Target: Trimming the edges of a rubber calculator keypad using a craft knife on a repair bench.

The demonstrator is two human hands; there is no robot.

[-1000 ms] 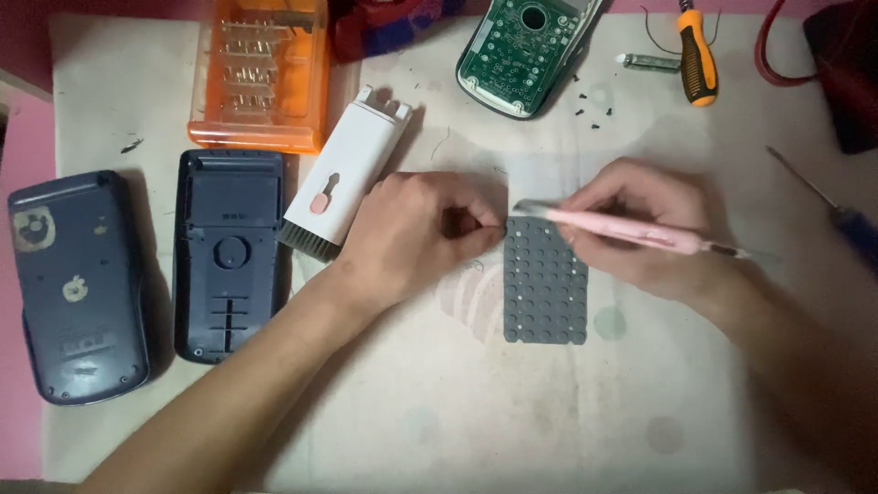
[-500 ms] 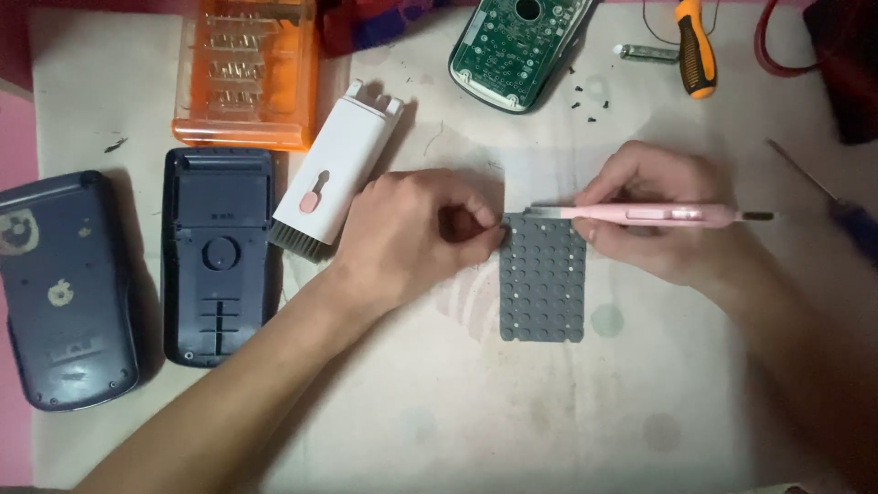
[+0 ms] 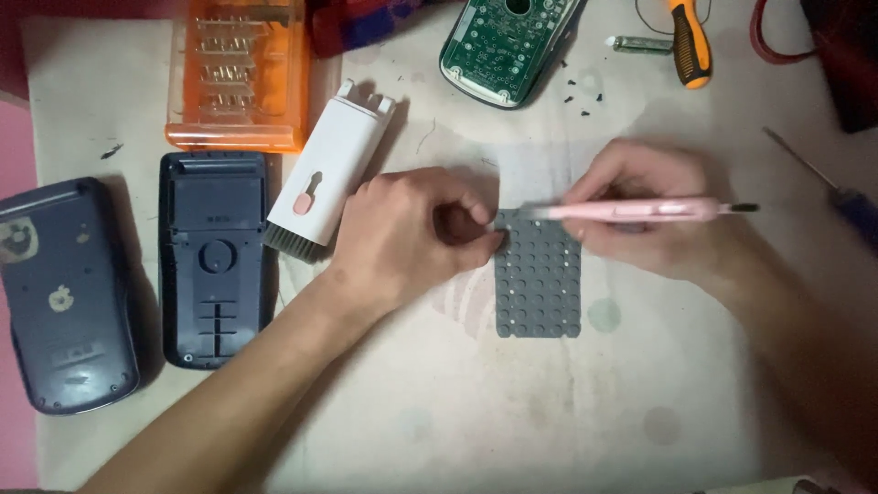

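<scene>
A grey rubber keypad mat [image 3: 538, 279] with rows of round bumps lies flat on the pale cloth-covered table [image 3: 512, 402]. My left hand [image 3: 402, 233] pinches its upper left corner between thumb and fingers. My right hand [image 3: 654, 224] holds a slim pink pen-shaped tool [image 3: 640, 210] level, its tip touching the mat's top edge close to my left fingertips.
Two dark blue calculator shells [image 3: 215, 256] [image 3: 64, 293] lie at left. A white cleaning brush kit [image 3: 325, 178] sits beside them, an orange bit case [image 3: 240, 73] behind. A green circuit board [image 3: 508, 46], small loose screws [image 3: 581, 87], an orange-handled screwdriver [image 3: 688, 46] and a blue screwdriver [image 3: 837, 187] lie at the back and right.
The pink tool has levelled out and its tip has stayed at the mat's top edge. My left hand keeps its pinch on the corner. The view has shifted slightly.
</scene>
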